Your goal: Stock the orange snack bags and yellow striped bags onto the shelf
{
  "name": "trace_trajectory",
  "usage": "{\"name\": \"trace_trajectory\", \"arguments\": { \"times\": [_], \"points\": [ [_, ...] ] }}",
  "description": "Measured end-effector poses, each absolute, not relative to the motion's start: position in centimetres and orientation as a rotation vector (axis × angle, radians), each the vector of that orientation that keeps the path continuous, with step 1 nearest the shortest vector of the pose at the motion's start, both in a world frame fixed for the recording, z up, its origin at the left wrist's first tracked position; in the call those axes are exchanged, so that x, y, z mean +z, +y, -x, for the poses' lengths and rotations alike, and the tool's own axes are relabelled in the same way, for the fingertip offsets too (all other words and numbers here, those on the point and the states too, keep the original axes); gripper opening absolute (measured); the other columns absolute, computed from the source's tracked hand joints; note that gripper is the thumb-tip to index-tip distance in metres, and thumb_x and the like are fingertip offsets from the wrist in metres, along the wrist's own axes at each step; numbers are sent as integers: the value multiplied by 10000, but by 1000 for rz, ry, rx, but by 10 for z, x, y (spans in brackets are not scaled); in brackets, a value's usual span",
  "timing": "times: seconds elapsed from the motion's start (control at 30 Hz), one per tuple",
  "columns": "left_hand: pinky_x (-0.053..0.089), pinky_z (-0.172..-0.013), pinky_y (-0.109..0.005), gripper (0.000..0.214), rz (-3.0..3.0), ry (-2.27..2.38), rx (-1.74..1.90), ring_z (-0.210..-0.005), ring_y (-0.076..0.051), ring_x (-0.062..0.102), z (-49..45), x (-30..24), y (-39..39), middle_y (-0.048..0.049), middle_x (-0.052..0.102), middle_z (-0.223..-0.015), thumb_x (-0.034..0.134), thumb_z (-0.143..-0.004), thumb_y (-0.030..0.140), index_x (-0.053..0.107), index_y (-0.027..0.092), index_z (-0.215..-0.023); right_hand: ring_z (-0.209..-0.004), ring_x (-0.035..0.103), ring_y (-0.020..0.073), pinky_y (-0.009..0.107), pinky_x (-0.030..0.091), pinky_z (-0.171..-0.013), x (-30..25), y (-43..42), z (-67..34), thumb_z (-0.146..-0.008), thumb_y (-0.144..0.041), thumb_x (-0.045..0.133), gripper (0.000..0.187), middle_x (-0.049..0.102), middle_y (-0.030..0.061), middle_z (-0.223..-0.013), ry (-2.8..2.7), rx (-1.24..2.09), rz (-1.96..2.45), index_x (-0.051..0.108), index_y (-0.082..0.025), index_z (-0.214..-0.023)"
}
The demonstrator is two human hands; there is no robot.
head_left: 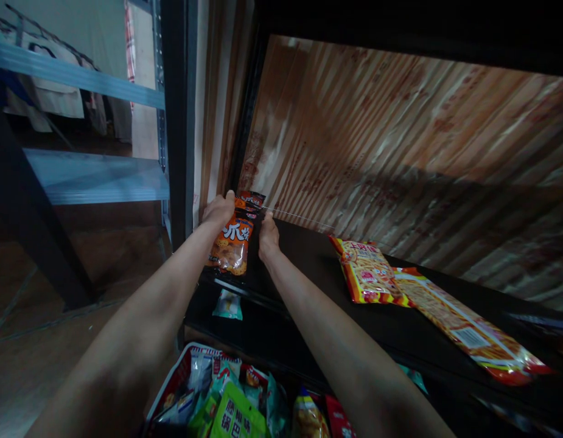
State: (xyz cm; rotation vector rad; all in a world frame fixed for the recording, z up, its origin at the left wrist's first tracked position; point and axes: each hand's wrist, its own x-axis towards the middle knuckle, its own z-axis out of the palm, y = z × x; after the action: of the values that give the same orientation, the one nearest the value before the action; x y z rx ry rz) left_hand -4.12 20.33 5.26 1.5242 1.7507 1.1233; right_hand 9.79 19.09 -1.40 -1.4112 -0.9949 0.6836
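Orange-and-black glossy plastic snack packets (234, 246): at the left end of the flat black shelf (304, 255); the near packet shows its printed face, with at least one more top edge visible on the far side.
Left hand (218, 210): at the packets' upper left edge, thumb raised beside the top seal; its fingers are mostly hidden, so I cannot tell whether it grasps or merely steadies.
Right hand (268, 237): at the packets' right, thumb up; dark shelf shows between it and the near packet. Its grip, or any contact with the far packet, cannot be told.
Side pressure: light and even from left and right should keep the packets upright, in my judgement.
Plastic film: probably slippery and easily creased; the flat top seals look safer to pinch than the filled middle.
Near shelf edge: the near packet's base sits close to it, so a forward tip could drop it toward the red-and-white basket (175, 372) of assorted snack bags.
Right forearm (336, 334): best held clear of the red-and-yellow pillow-shaped snack bag (370, 274) farther right.
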Motion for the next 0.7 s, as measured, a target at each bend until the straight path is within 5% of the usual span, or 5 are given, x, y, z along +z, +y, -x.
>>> {"name": "trace_trajectory", "arguments": {
  "times": [0.33, 0.5, 0.7],
  "points": [
    [338, -1039, -373, 729, -1789, 1618, 987, -1304, -296, 413, 58, 31, 118, -156, 443, -1413, 403, -824, 623, 337, 161, -1385, -1257, 458, 227, 385, 324, -1061, -7, 136, -73, -879, -540, 287, 541, 541, 93, -1319, -969, 641, 1427, 519, -191, -1221],
    [423, -953, -338, 547, -1866, 1533, 1011, -1167, -257, 546, 62, 13, 126, -103, 568, -1285, 465, -840, 486, 422, 206, -1309, -1173, 538, 221, 347, 418, -964, -20, 143, -58, -870, -557, 268, 535, 611, 61, -1223, -970, 645, 1381, 513, -234, -1220],
    [443, -908, -316, 404, -1912, 1483, 1054, -1090, -235, 582, 65, 14, 139, -61, 621, -1200, 488, -832, 378, 511, 233, -1208, -1196, 511, 226, 374, 381, -993, -19, 145, -43, -879, -497, 287, 502, 597, 74, -1239, -993, 573, 1387, 501, -221, -1239]
  ]
}}
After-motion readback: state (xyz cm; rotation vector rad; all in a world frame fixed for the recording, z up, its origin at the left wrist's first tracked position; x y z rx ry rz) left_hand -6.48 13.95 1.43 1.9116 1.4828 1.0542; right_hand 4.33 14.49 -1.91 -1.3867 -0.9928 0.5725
